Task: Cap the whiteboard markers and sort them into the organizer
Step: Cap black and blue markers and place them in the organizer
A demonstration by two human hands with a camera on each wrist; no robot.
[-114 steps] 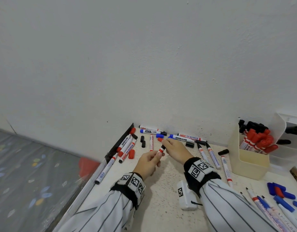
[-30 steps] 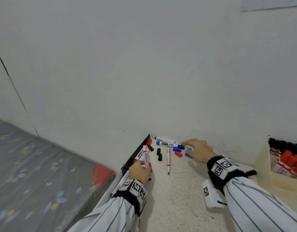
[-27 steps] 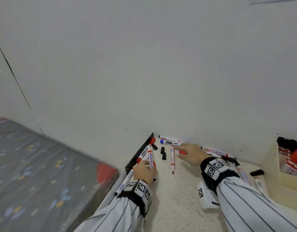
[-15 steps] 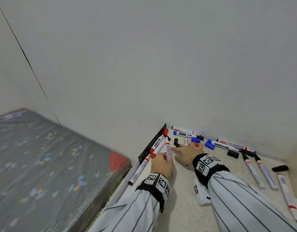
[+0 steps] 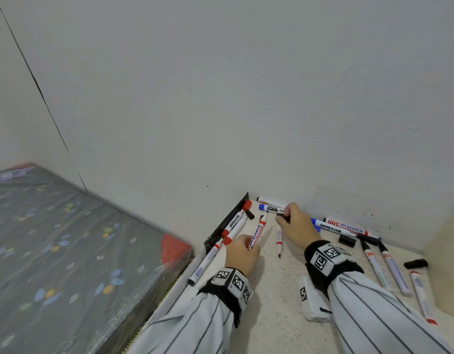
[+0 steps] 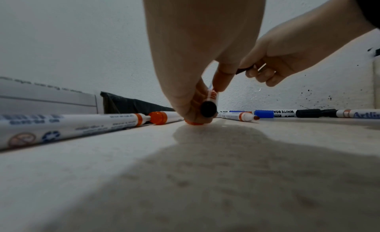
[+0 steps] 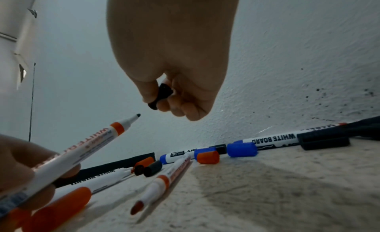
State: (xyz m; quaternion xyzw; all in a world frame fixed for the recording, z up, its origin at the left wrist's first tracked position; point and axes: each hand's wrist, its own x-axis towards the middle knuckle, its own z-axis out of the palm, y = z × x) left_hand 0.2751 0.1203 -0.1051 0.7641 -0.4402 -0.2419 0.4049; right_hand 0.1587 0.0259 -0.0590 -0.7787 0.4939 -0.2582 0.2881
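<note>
Whiteboard marker, white-barrelled with an orange collar and a bare black tip (image 7: pixel 86 146), sits slanted in the left hand (image 5: pixel 242 254), whose fingers (image 6: pixel 223 79) are curled round its lower barrel just above the speckled cream tabletop (image 5: pixel 277 325). Beside it, the right hand (image 7: pixel 174 60) pinches a small black cap (image 7: pixel 161 96) between thumb and fingers, held close to the tip but apart from it. Loose markers and caps lie along the white wall (image 5: pixel 246 98), among them an uncapped red-tipped marker (image 7: pixel 162 182) and a blue cap (image 7: pixel 241 149).
</note>
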